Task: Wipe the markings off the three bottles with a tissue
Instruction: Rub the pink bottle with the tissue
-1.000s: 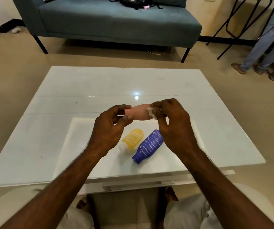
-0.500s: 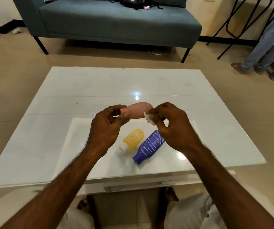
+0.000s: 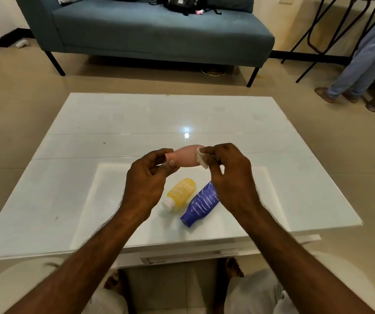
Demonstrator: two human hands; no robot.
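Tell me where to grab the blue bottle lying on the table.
The blue bottle lies flat with its neck toward you, so probably grip the narrow neck from above. That leaves the white-marked body free for the tissue.

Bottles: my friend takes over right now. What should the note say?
The left grip holds the pink bottle by its neck, above the table.
The right grip pinches the tissue against its base end.
The yellow bottle and blue bottle lie on the table, white marks on both.
Done: pink side in view looks clean.
Left: check its hidden side, then wipe yellow and blue.
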